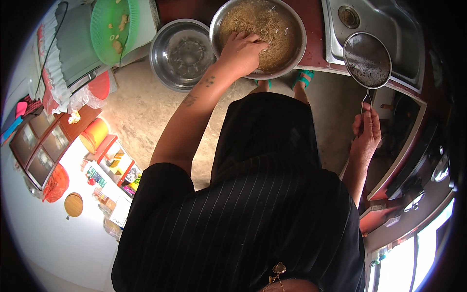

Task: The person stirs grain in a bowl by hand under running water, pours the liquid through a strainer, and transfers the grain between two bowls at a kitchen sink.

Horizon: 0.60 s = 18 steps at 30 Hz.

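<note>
A wide stainless steel basin point(301, 54) holds small tan seeds or grains point(271, 27) in cloudy water. Over its near left side reaches my left hand point(242, 53), palm down, with curled fingers at the surface of the mix; whether they pinch anything is hidden. My right hand point(366, 126) grips the wire handle of a round fine-mesh strainer point(366, 60). The strainer is raised over the front edge of the sink, and dark residue or wetness shows on its mesh. Touching the seed basin on the left is a second metal basin point(182, 54), with what looks like clear water.
The stainless steel sink point(397, 43) with its drain point(348, 16) lies right of the basin, set in a dark red counter point(316, 40). A green plastic basket point(115, 33) with pieces of ginger stands at the left. Below the counter, an open cabinet point(396, 120) is at my right.
</note>
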Tool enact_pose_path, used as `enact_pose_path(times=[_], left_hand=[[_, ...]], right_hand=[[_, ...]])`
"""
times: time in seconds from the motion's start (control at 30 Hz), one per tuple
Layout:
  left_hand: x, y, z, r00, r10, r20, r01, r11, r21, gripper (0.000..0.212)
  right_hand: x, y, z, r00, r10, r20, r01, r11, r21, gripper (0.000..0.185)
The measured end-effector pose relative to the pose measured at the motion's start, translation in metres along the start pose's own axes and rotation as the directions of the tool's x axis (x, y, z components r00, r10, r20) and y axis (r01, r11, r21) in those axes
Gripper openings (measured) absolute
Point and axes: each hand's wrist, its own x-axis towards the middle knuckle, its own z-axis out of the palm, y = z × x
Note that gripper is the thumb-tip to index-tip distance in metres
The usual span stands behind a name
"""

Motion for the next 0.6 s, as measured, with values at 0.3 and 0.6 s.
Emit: enact_pose_path(times=[0.3, 0.6], left_hand=[[-0.015, 0.001, -0.018, 0.841, -0.541, 0.012, 0.506, 0.778, -0.373, 0.068], [0.014, -0.012, 0.02, 0.762, -0.604, 0.234, 0.587, 0.49, -0.644, 0.051]], right_hand=[[-0.001, 0.002, -0.002, 1.0, -0.017, 0.009, 0.017, 1.0, 0.019, 0.022], [-0.004, 0.006, -0.008, 1.0, -0.02, 0.016, 0.019, 0.999, 0.038, 0.022]])
